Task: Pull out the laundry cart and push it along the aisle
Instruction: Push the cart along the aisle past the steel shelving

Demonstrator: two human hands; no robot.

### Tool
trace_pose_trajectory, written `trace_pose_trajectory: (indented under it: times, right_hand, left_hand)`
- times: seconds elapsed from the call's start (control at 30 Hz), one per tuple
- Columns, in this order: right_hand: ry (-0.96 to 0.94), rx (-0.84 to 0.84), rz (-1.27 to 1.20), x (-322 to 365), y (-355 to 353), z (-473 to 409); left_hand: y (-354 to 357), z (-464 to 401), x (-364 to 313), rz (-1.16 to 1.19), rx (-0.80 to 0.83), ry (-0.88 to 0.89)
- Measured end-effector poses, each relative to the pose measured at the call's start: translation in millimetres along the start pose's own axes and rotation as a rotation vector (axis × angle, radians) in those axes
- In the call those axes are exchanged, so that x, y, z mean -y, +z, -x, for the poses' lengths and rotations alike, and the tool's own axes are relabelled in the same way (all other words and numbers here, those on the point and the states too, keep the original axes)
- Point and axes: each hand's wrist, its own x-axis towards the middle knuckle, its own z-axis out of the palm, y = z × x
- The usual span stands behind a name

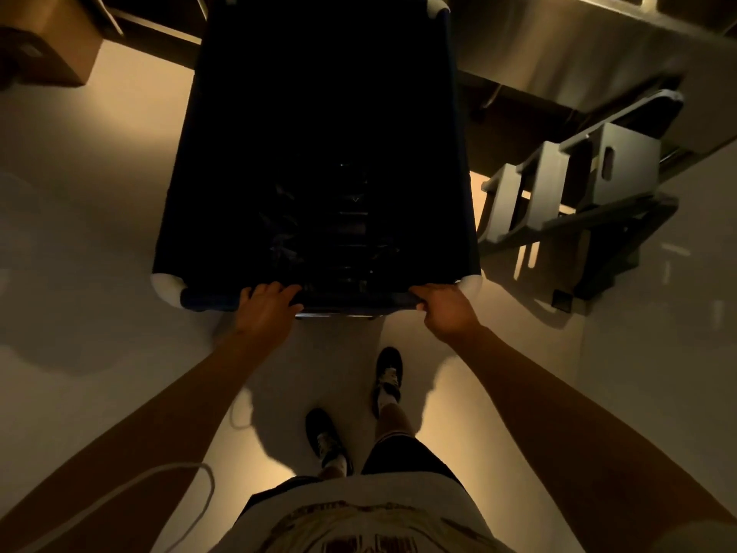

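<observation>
The laundry cart [207, 161] is a deep, dark-blue fabric bin with white corner fittings, standing straight in front of me on the pale floor. Its inside is almost black; faint shapes lie at the bottom. My left hand [265, 309] grips the near rim left of centre. My right hand [444, 311] grips the same rim close to the right white corner. Both arms are stretched forward, and my feet are behind the cart.
A cardboard box [48, 45] sits at the far left. A steel table [590, 45] runs along the far right, with grey stacked step stools [574, 181] on a dark frame beside the cart. A white cord [159, 476] hangs at lower left.
</observation>
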Motion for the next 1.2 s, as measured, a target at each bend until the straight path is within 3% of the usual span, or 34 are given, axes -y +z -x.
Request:
trace_pose_trajectory:
  times: [0.27,0.47,1.2]
  right_hand:
    - [-0.066,-0.007,-0.006,-28,-37,-58]
    - [-0.126,0.045,0.035,-42,-66,-110]
    - [-0.188,0.073,0.068,-30,-148,-282]
  left_hand:
    - [-11,-10,11,0.122,-0.232,-0.039]
    - [-21,-30,19,0.125,-0.177,-0.209]
    - [-43,-115,-15,0.180,-0.274,-0.446]
